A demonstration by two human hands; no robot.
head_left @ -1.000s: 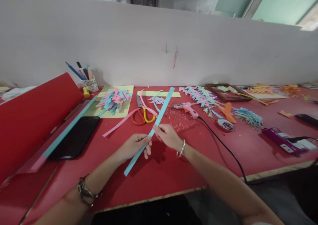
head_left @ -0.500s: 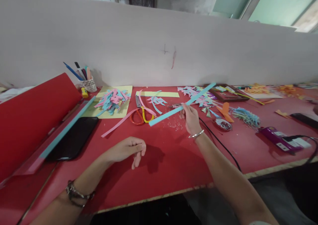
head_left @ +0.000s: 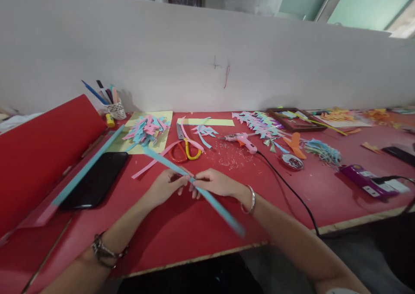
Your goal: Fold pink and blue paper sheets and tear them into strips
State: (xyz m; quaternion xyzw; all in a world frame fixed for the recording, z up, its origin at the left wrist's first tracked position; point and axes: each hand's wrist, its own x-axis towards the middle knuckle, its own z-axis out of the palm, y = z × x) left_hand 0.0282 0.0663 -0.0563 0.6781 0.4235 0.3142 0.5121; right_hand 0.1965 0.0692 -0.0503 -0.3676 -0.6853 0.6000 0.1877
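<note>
At centre, left hand faces right hand; both seemingly pinch a blue strip.

Single view from the wearer's head, facing forward and down: hands at close range, bench beneath, pale partition beyond.

Half a second ago the left hand is free of the blue strip; now its thumb and fingers pinch it. The right hand, previously out by the glue gun with the strip, is back just beside the left one, also gripping. In both earlier views the strip slants up to the right; it now runs up to the left, its far end near the paper pile, its near end blurred. The glue gun, partly covered before, is exposed.
</note>
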